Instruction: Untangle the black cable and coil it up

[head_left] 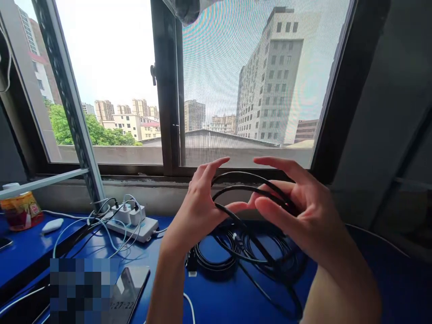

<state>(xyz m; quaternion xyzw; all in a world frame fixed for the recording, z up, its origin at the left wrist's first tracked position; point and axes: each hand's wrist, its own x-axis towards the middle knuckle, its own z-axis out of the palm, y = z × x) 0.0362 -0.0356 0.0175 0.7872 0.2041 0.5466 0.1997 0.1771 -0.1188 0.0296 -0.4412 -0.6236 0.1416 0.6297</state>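
Observation:
Loops of a thick black cable (249,231) are raised above the blue table between my two hands. My left hand (202,202) is at the left side of the loops, index finger and thumb spread, with the cable running behind or inside its palm. On the right side, my right hand (300,202) has the loops between thumb and fingers, against its palm; its index finger stretches up and left. The cable's lower part hangs to the table. Beneath it lie coiled black cables (216,263), with a black connector (191,261) at their left.
A white power strip (146,228) with chargers and tangled wires stands at the left. Nearby are a phone (131,288), a white earbud-like case (52,226) and a jar (22,209). A metal frame post (76,121) rises before the window.

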